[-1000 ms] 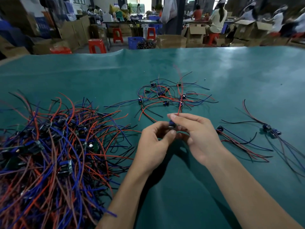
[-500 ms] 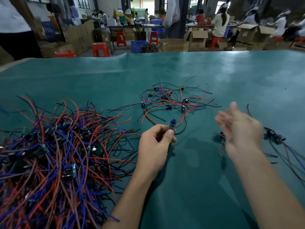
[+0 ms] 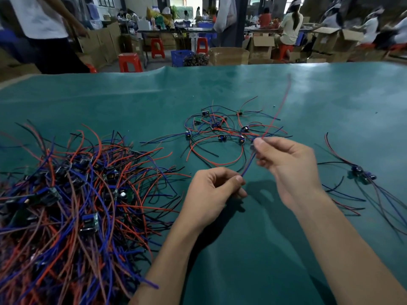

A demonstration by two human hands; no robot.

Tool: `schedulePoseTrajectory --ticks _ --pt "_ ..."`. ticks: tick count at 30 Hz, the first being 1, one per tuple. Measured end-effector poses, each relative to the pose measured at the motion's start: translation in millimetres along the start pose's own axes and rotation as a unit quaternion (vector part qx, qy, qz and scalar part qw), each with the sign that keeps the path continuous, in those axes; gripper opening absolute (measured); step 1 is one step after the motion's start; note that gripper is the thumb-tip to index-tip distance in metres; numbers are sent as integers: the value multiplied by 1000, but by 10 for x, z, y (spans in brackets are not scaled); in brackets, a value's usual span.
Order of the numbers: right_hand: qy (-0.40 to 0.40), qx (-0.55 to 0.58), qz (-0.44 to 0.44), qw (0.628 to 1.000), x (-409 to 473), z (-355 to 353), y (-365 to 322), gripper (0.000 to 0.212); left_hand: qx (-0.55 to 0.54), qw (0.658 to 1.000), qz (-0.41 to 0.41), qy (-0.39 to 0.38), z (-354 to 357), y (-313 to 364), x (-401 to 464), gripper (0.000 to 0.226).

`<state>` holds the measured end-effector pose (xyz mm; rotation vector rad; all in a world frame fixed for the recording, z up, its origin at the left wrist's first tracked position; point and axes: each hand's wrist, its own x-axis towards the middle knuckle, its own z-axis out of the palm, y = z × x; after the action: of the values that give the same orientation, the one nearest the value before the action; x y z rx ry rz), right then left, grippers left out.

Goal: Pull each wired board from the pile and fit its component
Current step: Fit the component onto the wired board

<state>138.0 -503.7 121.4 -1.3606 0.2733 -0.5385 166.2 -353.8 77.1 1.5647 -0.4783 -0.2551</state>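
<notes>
A big tangled pile of wired boards with red, blue and black leads covers the left of the green table. My left hand pinches the lower end of one board's leads between thumb and forefinger. My right hand pinches the same leads higher up, near a small dark blurred part at its fingertips. The blue and red leads run taut between the two hands. A red lead sticks up and away past my right hand.
A small spread of wired boards lies just beyond my hands. A few more boards with leads lie at the right. Beyond the table edge stand red stools, cardboard boxes and several people at other benches.
My right hand has swung back from the right and taken hold of the leads. The leads are now stretched between both hands, and my left hand grips lower on them.
</notes>
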Motion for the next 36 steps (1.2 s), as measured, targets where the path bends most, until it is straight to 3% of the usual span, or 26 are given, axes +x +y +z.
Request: schedulePoseTrajectory --ticks 4,6,8,9,11,12,13,16,19,22,25,28,31,36 --pt "81 41 -31 995 145 -395 -343 22 15 999 -18 -26 9 -2 -14 15" --pt "86 -31 -39 995 221 -686 -560 18 12 1000 -3 -2 18 -6 -7 18" --pt "96 -181 -11 979 337 -986 -754 14 10 999 3 36 27 -9 2 20" --pt "94 -309 9 946 408 -1125 -824 17 14 998 6 54 29 -12 5 21" --pt "40 -594 53 802 543 -1272 -927 25 21 996 9 83 28 -24 14 20" --pt "16 -686 47 726 597 -1228 -948 25 23 996 9 91 25 -31 17 18" --pt "0 -723 21 690 634 -1109 -940 23 27 995 9 96 24 -38 19 15" --pt "-66 -678 -43 731 737 -501 -677 10 32 993 6 109 25 -49 18 12" --pt "-107 -667 -22 737 912 82 -125 31 32 993 4 117 21 -52 28 15" --pt "1 -652 9 758 1065 315 282 56 39 992 6 122 22 -58 31 16" --pt "76 -633 22 770 1196 309 418 42 43 991 3 126 18 -66 36 15" --pt "75 -612 41 786 1316 195 411 35 49 990 1 131 12 -73 40 12" --pt "52 -622 39 781 1344 173 406 55 60 989 0 137 9 -82 41 14" --pt "137 -610 44 780 1392 321 454 69 57 989 -5 139 10 -77 29 18"
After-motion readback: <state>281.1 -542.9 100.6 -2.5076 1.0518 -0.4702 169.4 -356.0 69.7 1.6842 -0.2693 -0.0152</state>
